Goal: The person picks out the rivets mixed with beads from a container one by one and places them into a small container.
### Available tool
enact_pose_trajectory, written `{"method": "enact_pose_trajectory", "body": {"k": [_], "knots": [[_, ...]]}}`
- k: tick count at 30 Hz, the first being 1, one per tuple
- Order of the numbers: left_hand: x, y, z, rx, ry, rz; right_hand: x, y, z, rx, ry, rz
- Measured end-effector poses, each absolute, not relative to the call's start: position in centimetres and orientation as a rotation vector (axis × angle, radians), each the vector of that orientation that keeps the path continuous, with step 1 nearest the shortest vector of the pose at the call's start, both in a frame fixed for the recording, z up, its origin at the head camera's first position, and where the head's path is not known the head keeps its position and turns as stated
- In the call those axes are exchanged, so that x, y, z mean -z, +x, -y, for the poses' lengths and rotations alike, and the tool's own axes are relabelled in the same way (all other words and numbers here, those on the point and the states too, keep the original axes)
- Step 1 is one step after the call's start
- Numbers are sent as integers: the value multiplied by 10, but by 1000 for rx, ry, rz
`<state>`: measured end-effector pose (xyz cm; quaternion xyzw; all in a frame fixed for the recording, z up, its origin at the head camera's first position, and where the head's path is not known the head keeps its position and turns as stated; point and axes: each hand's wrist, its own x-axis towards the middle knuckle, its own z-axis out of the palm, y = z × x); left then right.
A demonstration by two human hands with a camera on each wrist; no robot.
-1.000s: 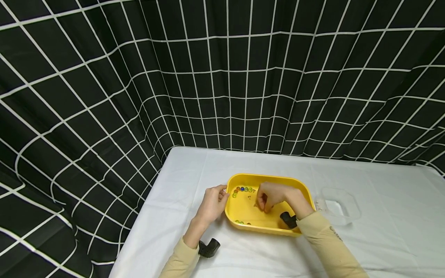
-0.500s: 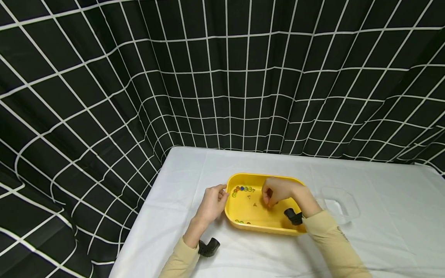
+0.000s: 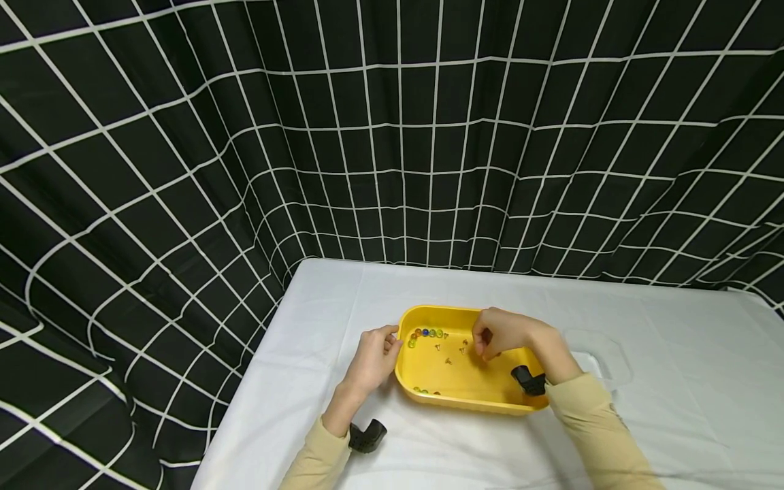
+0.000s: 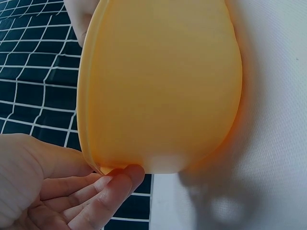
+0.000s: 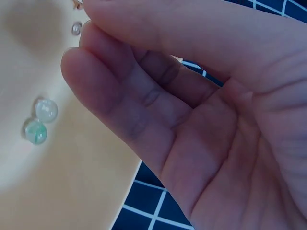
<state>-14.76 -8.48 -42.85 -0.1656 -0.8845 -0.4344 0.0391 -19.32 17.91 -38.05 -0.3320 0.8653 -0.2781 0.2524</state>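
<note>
Left grip [image 3: 375, 354] pinches the yellow tub [image 3: 429, 378]; right grip [image 3: 505, 330] curls over it (whether holding anything, I cannot tell); sleeve marking [image 3: 618, 416] too small to read.

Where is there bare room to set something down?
The white table is bare between the yellow tub and the curtain, and right of the clear box. Crowded: the tub's left end, gripped by the left hand, and its inside, where marbles line the far-left corner and small golden pieces lie beside the right hand.

From afar, I view a studio-like corner, black grid-patterned curtains [image 3: 419, 95] hanging behind and beside a white-clothed table [image 3: 343, 292].
</note>
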Motion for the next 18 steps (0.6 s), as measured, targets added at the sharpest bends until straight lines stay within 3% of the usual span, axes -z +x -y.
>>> {"method": "enact_pose_trajectory", "body": {"k": [18], "knots": [[426,-146,85,1334,-493,2730,372,-188,-208,793,-936,-2394]]}}
